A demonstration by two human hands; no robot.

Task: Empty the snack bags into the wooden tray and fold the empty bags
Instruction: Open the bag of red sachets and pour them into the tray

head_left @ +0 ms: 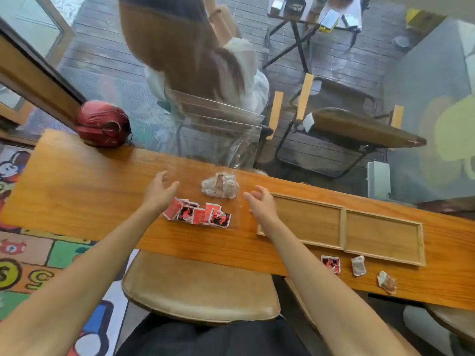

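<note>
A clear plastic bag (221, 140) stands upright at the table's far edge, with a pile of pale wrapped snacks (220, 185) in front of it. Several red and black snack packets (199, 214) lie in a heap between my hands. My left hand (160, 189) hovers left of the pale pile, fingers spread, holding nothing. My right hand (261, 203) hovers to the right of the pile, also spread and holding nothing. The wooden tray (344, 228) with two compartments lies to the right; nothing lies in it.
A red packet (330, 264) and two pale wrapped snacks (358, 265) (387, 282) lie near the table's front edge, below the tray. A red helmet (103, 123) sits at the far left. A person sits beyond a glass pane. A chair seat (200, 286) is below the table.
</note>
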